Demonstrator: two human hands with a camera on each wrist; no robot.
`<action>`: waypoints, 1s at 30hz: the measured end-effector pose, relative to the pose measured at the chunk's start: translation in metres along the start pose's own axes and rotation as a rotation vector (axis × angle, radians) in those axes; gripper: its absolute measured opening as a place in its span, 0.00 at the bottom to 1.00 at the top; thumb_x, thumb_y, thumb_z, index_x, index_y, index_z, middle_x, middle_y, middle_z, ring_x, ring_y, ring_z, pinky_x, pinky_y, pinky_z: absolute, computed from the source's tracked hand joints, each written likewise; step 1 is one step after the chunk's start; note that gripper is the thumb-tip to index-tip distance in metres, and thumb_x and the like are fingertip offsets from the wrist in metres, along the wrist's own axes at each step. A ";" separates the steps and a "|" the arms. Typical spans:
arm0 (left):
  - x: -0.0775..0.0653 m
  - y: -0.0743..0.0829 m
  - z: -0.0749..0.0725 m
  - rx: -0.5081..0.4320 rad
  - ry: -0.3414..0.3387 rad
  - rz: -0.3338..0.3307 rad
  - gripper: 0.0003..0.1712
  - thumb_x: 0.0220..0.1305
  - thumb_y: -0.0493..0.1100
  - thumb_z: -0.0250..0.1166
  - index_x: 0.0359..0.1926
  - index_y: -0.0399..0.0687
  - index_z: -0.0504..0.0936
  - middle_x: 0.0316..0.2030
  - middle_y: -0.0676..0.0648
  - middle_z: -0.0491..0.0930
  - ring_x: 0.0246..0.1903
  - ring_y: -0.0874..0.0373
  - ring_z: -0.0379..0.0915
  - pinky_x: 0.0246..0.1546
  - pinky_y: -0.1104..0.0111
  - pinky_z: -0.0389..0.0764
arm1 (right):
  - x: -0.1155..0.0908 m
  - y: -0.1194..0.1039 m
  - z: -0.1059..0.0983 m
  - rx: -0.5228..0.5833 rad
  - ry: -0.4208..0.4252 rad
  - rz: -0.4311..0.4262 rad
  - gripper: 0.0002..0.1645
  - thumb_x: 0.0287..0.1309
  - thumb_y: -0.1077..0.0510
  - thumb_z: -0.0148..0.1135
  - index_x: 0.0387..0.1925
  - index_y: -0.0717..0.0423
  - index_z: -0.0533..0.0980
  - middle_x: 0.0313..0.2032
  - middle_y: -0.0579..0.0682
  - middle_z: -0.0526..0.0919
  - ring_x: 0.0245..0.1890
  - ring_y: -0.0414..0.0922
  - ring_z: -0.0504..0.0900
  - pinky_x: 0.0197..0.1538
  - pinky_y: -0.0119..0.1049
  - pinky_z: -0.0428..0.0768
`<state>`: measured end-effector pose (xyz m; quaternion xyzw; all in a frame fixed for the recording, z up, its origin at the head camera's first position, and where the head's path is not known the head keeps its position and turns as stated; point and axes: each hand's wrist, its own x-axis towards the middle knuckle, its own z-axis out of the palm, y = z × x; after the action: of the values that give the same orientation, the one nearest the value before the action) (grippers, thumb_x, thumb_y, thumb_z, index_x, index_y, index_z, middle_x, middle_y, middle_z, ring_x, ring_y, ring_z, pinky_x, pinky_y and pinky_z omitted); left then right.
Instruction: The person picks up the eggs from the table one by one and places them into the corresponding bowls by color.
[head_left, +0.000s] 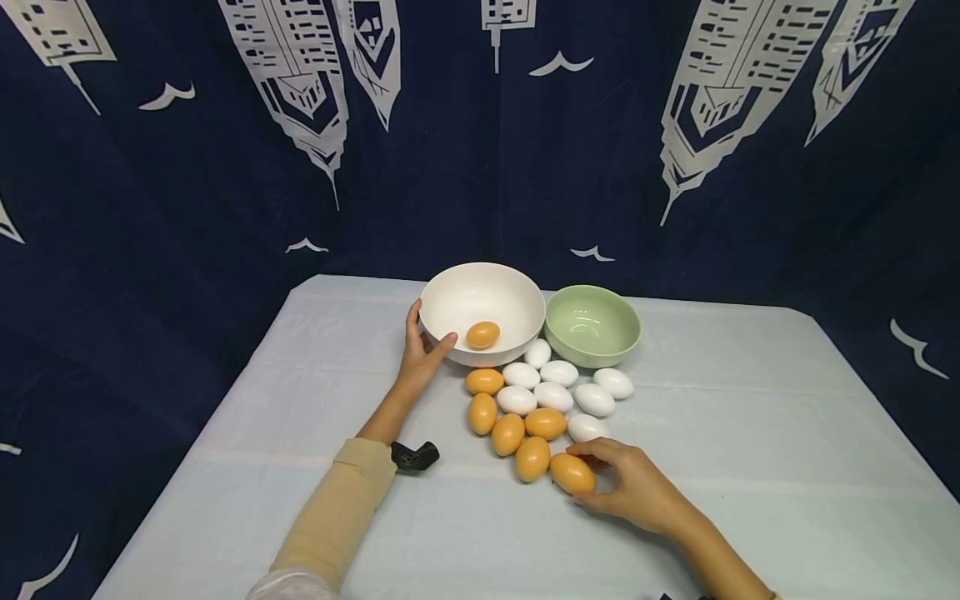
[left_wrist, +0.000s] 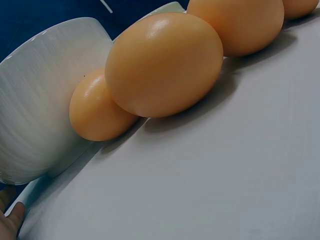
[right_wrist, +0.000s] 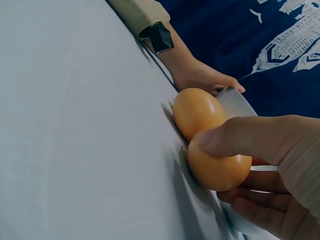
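Observation:
My left hand holds the left side of a large white bowl, its thumb at the near rim. One orange-brown egg lies inside that bowl. With thumb and fingers, my right hand pinches another brown egg at the near end of the group. In the right wrist view the thumb lies across this egg, close over the white cloth. Several more brown eggs sit in a loose line leading up to the bowl. Beside them is a cluster of white eggs.
A smaller green bowl stands right of the white bowl, close against it, with nothing in it. A white cloth covers the table. Behind hangs a dark blue curtain with white building prints. A black device sits at the left wrist.

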<state>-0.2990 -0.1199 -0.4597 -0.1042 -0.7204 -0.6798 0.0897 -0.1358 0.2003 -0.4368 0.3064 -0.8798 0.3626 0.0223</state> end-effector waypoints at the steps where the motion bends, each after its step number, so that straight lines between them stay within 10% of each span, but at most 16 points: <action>1: 0.000 0.000 0.000 0.003 0.000 -0.002 0.50 0.67 0.44 0.61 0.77 0.55 0.37 0.75 0.44 0.35 0.69 0.41 0.52 0.67 0.56 0.60 | 0.000 0.000 0.000 0.001 0.003 0.000 0.29 0.43 0.60 0.79 0.50 0.57 0.79 0.46 0.46 0.83 0.42 0.37 0.79 0.44 0.38 0.81; 30: 0.000 -0.001 0.000 -0.011 -0.004 0.005 0.50 0.68 0.43 0.61 0.77 0.56 0.36 0.76 0.44 0.33 0.70 0.42 0.50 0.68 0.57 0.58 | 0.005 0.000 -0.009 0.069 0.095 -0.028 0.31 0.39 0.62 0.81 0.50 0.56 0.80 0.44 0.46 0.84 0.40 0.39 0.81 0.45 0.38 0.81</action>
<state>-0.2990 -0.1198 -0.4605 -0.1080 -0.7167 -0.6832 0.0892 -0.1415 0.2036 -0.4288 0.3020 -0.8604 0.4064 0.0585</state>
